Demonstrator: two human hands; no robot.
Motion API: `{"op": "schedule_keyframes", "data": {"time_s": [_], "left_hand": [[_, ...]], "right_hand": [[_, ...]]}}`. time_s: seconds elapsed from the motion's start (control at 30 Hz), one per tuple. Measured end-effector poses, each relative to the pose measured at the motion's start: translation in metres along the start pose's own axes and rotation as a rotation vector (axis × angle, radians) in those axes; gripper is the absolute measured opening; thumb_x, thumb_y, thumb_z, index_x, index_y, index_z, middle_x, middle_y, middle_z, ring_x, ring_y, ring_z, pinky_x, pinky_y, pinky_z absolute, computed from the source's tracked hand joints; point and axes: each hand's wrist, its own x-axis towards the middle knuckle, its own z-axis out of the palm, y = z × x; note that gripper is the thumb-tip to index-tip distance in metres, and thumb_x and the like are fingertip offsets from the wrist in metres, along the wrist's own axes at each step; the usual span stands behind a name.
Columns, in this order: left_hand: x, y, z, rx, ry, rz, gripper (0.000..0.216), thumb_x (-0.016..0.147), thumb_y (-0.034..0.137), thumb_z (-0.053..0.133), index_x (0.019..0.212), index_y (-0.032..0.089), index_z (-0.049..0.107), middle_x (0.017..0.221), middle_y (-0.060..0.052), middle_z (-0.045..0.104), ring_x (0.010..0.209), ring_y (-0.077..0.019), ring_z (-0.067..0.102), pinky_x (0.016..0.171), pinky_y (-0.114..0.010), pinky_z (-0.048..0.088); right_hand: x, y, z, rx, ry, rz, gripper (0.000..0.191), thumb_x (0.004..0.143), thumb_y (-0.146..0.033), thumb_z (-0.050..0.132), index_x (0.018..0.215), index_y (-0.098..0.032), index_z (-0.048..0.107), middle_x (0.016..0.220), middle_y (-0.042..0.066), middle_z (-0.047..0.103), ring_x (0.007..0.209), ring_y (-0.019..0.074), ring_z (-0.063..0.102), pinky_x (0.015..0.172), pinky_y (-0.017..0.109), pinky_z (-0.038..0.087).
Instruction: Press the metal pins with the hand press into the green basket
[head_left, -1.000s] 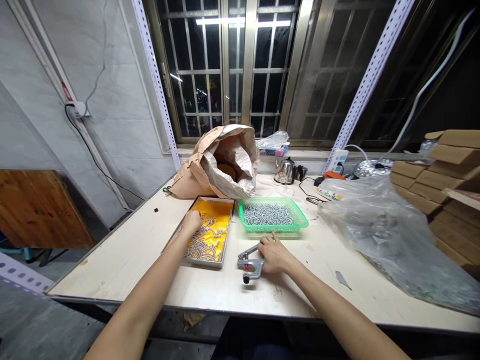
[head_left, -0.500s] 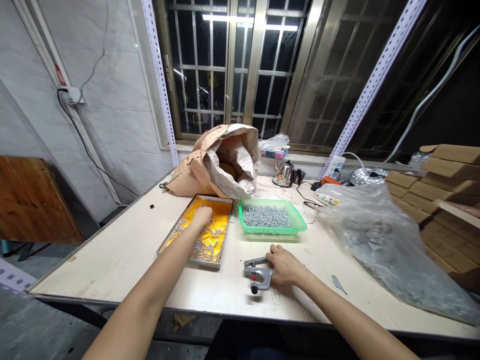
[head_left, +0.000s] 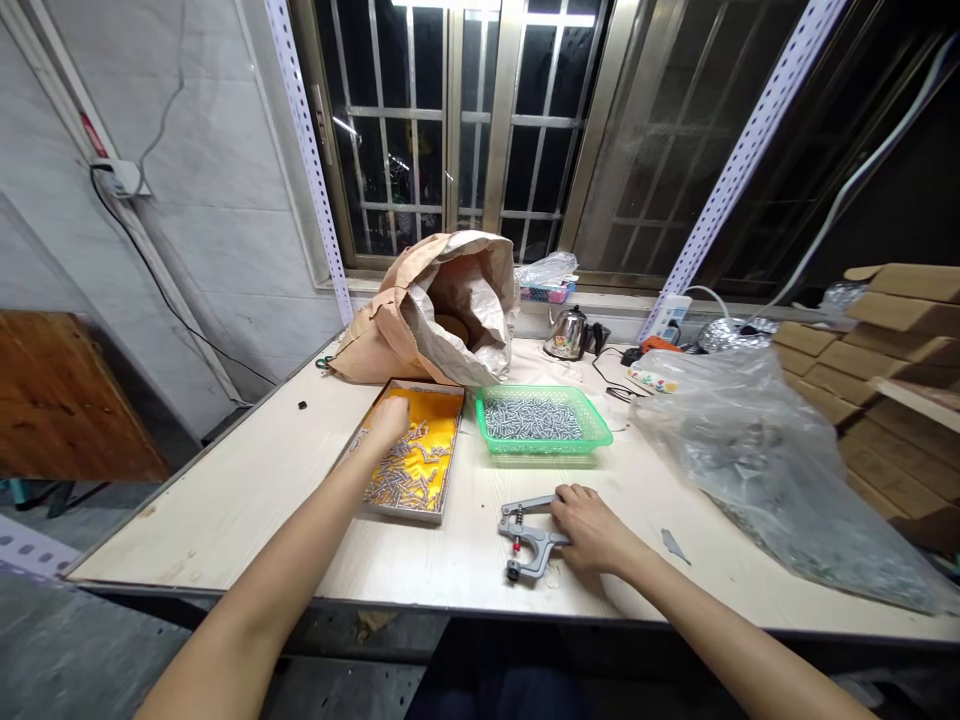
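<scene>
My left hand (head_left: 391, 414) is over a shallow tray (head_left: 409, 517) with a yellow lining, its fingers closed and turned down among small silvery metal pieces (head_left: 401, 490). Whatever its fingertips hold is hidden. My right hand (head_left: 589, 522) is wrapped round the handles of grey metal pliers (head_left: 536, 545) with a spring, a red part and a black knob. The pliers' jaws point left, just above the table's front part. Behind them stands a green plastic basket (head_left: 544, 449) holding many small grey metal pieces (head_left: 532, 419).
A large open paper sack (head_left: 375, 340) leans behind the tray. A kettle (head_left: 568, 335) and cables stand at the back. To the right lie a clear plastic bag (head_left: 750, 480) and stacked cardboard boxes (head_left: 885, 400). A small grey scrap (head_left: 675, 546) rests on the table (head_left: 247, 520).
My left hand has shifted slightly left within the tray. The right hand has moved a little to the right with the pliers. The view has tilted slightly.
</scene>
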Motion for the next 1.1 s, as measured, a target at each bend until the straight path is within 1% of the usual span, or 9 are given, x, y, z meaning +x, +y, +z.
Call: {"op": "schedule_keyframes", "data": {"time_s": [0.17,0.37,0.5,0.57,0.67,0.73,0.8,0.9,1.1], "left_hand": [[0.004,0.023,0.014,-0.054,-0.052,-0.035,0.023,0.077,0.018,0.054,0.093,0.009,0.067,0.097,-0.018,0.067,0.095,-0.0258,0.062,0.08,-0.029,0.045],[0.001,0.052,0.023,-0.168,-0.052,-0.045,0.02,0.07,0.004,0.056,0.086,0.007,0.068,0.096,-0.023,0.066,0.1,-0.0298,0.061,0.084,-0.032,0.044],[-0.024,0.057,0.014,-0.278,0.007,-0.013,0.026,0.08,0.01,0.05,0.102,0.008,0.064,0.098,-0.018,0.067,0.097,-0.0244,0.062,0.082,-0.03,0.046],[-0.049,0.062,0.013,-0.489,-0.007,0.019,0.027,0.084,0.017,0.048,0.108,0.01,0.061,0.091,-0.013,0.068,0.084,-0.0188,0.064,0.073,-0.027,0.048],[-0.093,0.075,0.019,-1.08,-0.156,0.02,0.02,0.081,0.025,0.054,0.092,0.011,0.061,0.074,-0.006,0.065,0.062,-0.0133,0.061,0.059,-0.024,0.048],[-0.118,0.086,0.028,-1.383,-0.252,-0.038,0.019,0.074,0.029,0.062,0.083,0.013,0.058,0.068,-0.004,0.063,0.058,-0.0123,0.06,0.057,-0.024,0.047],[-0.134,0.097,0.04,-1.494,-0.267,-0.097,0.023,0.067,0.03,0.068,0.077,0.014,0.056,0.065,-0.003,0.063,0.058,-0.0121,0.06,0.056,-0.024,0.046],[-0.143,0.11,0.058,-1.471,-0.22,-0.114,0.026,0.06,0.028,0.073,0.073,0.013,0.056,0.06,0.0,0.059,0.055,-0.0104,0.056,0.053,-0.021,0.042],[-0.151,0.12,0.069,-1.481,-0.275,0.0,0.057,0.062,0.02,0.07,0.113,0.013,0.043,0.064,0.003,0.06,0.058,-0.0115,0.056,0.058,-0.023,0.042]], "right_hand": [[0.0,-0.004,0.007,-0.044,0.016,0.031,0.019,0.073,-0.03,0.058,0.084,-0.015,0.061,0.098,0.014,0.054,0.092,0.0278,0.049,0.078,0.037,0.037],[-0.005,-0.004,0.014,-0.071,0.075,0.031,0.014,0.071,-0.027,0.057,0.08,-0.018,0.061,0.099,0.013,0.055,0.094,0.0273,0.049,0.081,0.038,0.037],[-0.007,-0.003,0.019,-0.034,0.19,0.097,0.024,0.069,-0.027,0.058,0.09,-0.016,0.062,0.109,0.015,0.055,0.103,0.0287,0.048,0.09,0.042,0.035],[-0.008,-0.002,0.019,-0.017,0.308,0.123,0.037,0.068,-0.028,0.059,0.102,-0.014,0.059,0.118,0.017,0.052,0.111,0.0298,0.045,0.1,0.047,0.028],[-0.006,-0.003,0.016,-0.023,0.459,0.137,0.05,0.067,-0.027,0.059,0.115,-0.012,0.053,0.13,0.019,0.046,0.123,0.0316,0.037,0.109,0.053,0.012],[-0.004,-0.005,0.012,-0.026,0.52,0.134,0.055,0.067,-0.027,0.059,0.119,-0.011,0.05,0.135,0.019,0.042,0.129,0.0323,0.031,0.111,0.054,0.006],[-0.003,-0.007,0.009,-0.021,0.555,0.134,0.057,0.067,-0.027,0.059,0.121,-0.01,0.049,0.138,0.02,0.038,0.133,0.0323,0.024,0.112,0.054,0.003],[-0.002,-0.009,0.009,-0.022,0.575,0.127,0.058,0.067,-0.028,0.059,0.121,-0.009,0.049,0.141,0.021,0.036,0.135,0.0323,0.021,0.111,0.057,-0.002],[-0.003,-0.014,0.016,-0.022,0.614,0.095,0.053,0.068,-0.027,0.058,0.119,-0.012,0.051,0.137,0.02,0.042,0.133,0.032,0.027,0.108,0.062,-0.008]]}}
